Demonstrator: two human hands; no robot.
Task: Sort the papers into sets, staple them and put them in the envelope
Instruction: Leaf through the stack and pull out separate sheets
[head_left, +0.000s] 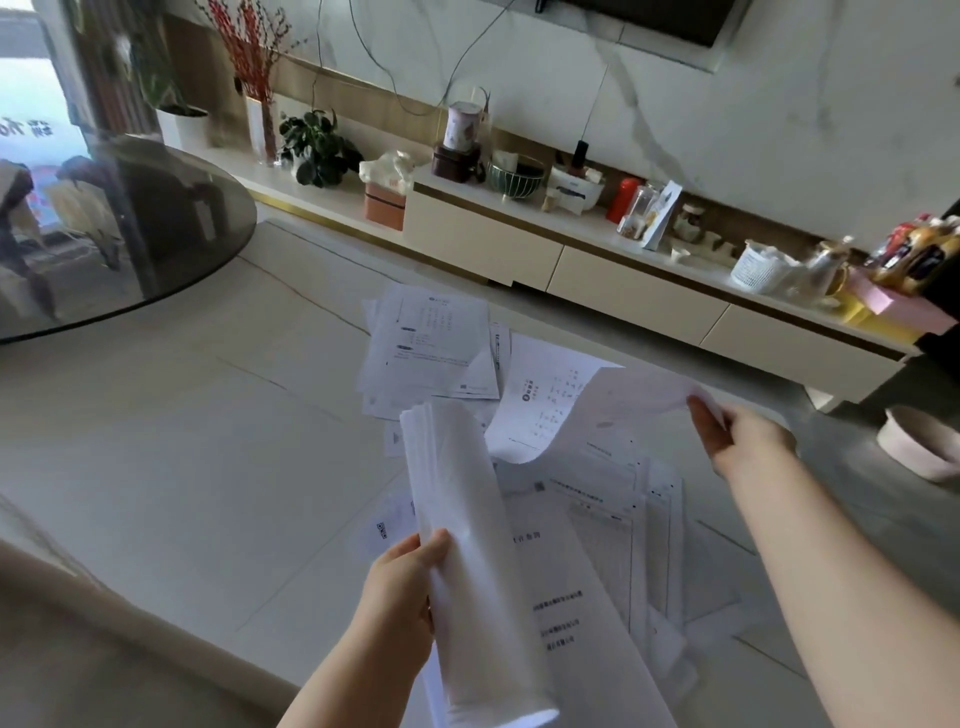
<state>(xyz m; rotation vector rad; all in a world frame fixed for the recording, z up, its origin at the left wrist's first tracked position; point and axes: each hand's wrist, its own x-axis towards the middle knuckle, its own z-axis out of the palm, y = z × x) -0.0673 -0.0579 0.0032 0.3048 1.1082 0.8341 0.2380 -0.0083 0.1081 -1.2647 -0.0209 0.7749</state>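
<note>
My left hand (400, 587) grips a curled stack of papers (462, 525) | my right hand (737, 441) pinches one sheet (587, 410) by its edge | loose papers (431, 348) on the floor (208, 441)

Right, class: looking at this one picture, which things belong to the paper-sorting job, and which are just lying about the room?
Belongs to the job:
- stack of papers, gripped by the left hand
- single sheet, pinched by the right hand
- loose papers scattered on the floor

No stapler or envelope shows.

Just lying about:
- glass table
- potted plant
- red canister
- white basket
- bowl on the floor
</note>
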